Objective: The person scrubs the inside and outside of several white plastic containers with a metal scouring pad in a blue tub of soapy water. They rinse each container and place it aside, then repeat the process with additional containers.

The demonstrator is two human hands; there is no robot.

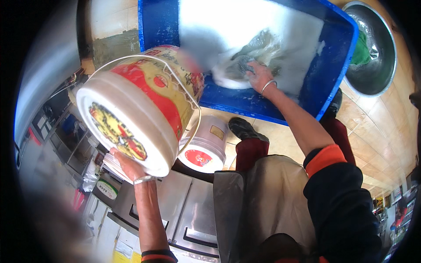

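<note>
Tilted on its side, a large plastic bucket [175, 92] with red and yellow print and a pale handle hangs over the left wall of the blue tub [320, 83]. Its round white end, printed with a picture, faces me. My left hand [129, 165] grips the lower edge of that end. My right hand [261, 75] is inside the tub, closed on a grey scouring pad [246, 65]. White foam [294, 39] covers much of the tub. Beside the pad lies something that looks like a wet, clear plastic bag [265, 43]. The bucket's far end is partly blurred.
A metal basin [372, 76] holding a green cloth [361, 49] sits right of the tub. Below the tilted bucket stands another white bucket [206, 147] with a red round label. Nearest me is a steel cabinet [180, 206] with handles. My shoe [242, 129] stands close to the tub.
</note>
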